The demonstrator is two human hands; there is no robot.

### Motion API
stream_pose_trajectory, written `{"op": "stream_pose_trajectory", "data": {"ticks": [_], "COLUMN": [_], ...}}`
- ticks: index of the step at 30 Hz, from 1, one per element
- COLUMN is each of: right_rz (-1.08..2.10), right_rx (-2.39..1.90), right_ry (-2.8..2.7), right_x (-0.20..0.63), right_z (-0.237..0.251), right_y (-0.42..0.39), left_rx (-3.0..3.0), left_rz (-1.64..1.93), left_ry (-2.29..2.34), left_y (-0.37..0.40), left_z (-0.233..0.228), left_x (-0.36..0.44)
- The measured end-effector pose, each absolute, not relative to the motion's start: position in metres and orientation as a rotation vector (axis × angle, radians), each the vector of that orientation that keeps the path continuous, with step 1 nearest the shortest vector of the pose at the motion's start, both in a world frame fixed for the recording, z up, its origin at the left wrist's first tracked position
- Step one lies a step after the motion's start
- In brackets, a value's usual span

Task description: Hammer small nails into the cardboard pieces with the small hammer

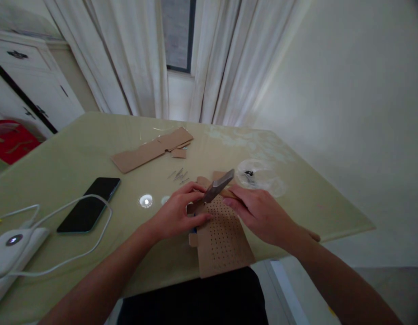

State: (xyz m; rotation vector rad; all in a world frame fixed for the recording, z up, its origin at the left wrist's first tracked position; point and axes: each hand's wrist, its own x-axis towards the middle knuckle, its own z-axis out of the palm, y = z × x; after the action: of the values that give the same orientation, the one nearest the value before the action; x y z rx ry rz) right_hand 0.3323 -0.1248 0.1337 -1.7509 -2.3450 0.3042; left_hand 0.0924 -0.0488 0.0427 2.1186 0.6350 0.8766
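My right hand is closed around the wooden handle of a hammer. The metal head tilts over the far part of a brown cardboard sheet punched with rows of small holes. My left hand grips this cardboard at its left side, thumb lying on top and fingers at the far edge beside the hammer head. Whatever lies directly beneath the head is too small and dark to make out. Several loose nails lie on the table beyond my left hand.
A long cardboard strip lies farther back. A clear plastic bag with small black pieces is at the right. A phone, a white cable and a white power strip occupy the left. The table edge is close to my lap.
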Motion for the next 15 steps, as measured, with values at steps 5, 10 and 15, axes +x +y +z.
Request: {"op": "stream_pose_trajectory", "data": {"ticks": [5, 10, 15], "right_rz": [0.343, 0.309, 0.332], "right_rx": [-1.78, -1.792, -1.811], "right_ry": [-2.366, -2.384, -2.366], "right_x": [0.33, 0.329, 0.328], "right_z": [0.126, 0.123, 0.121], "right_y": [-0.124, -0.125, -0.126], "left_rx": [2.108, 2.121, 2.156], "left_rz": [0.864, 0.867, 0.892], "left_ry": [0.659, 0.661, 0.686], "left_y": [-0.05, -0.05, -0.049], "left_z": [0.04, 0.04, 0.037], "left_x": [0.093, 0.093, 0.093]}}
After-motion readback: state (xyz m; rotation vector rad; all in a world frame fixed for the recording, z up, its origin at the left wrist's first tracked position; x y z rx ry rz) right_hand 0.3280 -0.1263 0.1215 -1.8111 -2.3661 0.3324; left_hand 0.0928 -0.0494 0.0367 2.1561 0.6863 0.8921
